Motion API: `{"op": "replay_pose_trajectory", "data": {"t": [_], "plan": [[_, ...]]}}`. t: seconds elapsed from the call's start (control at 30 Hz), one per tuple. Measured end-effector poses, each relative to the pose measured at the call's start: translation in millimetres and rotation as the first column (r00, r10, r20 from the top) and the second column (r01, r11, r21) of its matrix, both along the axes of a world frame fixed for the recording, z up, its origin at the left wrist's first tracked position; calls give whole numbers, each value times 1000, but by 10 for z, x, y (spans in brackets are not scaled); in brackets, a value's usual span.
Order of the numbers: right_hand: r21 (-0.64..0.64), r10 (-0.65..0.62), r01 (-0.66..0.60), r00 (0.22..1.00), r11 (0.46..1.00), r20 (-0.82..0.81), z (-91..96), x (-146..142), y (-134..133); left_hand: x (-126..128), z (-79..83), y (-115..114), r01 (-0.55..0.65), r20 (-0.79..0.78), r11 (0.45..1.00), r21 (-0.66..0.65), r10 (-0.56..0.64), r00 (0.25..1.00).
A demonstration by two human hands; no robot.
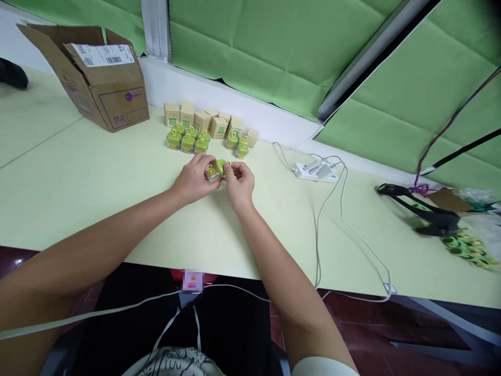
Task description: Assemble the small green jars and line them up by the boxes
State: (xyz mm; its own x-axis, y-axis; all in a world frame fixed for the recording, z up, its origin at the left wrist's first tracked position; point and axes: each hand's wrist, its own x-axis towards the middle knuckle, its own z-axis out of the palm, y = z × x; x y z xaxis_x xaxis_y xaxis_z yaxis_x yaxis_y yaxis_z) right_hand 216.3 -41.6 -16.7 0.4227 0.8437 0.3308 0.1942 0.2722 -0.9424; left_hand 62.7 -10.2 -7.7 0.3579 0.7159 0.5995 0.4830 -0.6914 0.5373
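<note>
My left hand (192,176) and my right hand (240,183) meet over the pale green table (78,177), both closed around one small green-topped clear case (216,169). The left fingers wrap its left side; the right fingertips pinch a small gold part at its right end. Just beyond my hands sit several more green cases (188,139), and behind them a row of small tan cardboard boxes (203,119) along the white ledge.
An open brown shipping carton (102,78) stands at the back left. A white power strip (316,170) with grey cables lies to the right. A black clamp stand (425,211) and patterned packets (472,248) sit at the far right. Green cloth covers the wall.
</note>
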Motion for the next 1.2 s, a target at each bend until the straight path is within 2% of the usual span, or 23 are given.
{"op": "replay_pose_trajectory", "data": {"t": [0.23, 0.5, 0.63, 0.77, 0.87, 0.97, 1.1, 1.2], "plan": [[-27, 31, -31, 999, 999, 16, -12, 48, 7, -14, -30, 6, 52, 58, 999, -12, -52, 997], [-66, 58, -58, 998, 996, 5, -56, -48, -22, -19, -54, 4, 35, 54, 998, -43, -33, 998], [-52, 55, -50, 994, 997, 99, -70, -2, -8, 10, -76, 26, 33, -9, 994, -108, -34, 999], [-78, 78, -58, 957, 995, 279, -51, 115, -3, 25, -93, 40, 47, -94, 985, -168, -63, 994], [-120, 132, -85, 878, 989, 461, 23, 239, 34, 13, -88, 50, 56, -172, 982, -183, -88, 981], [-165, 177, -90, 738, 982, 651, 150, 382, 187, -13, -83, 92, 24, -226, 982, -186, -66, 972], [-229, 244, -93, 512, 969, 824, 357, 571, 606, -49, -94, 172, 20, -256, 983, -182, -67, 964], [-279, 260, -6, 389, 960, 884, 488, 691, 966, -61, -109, 211, 31, -277, 983, -182, -82, 957]]}}
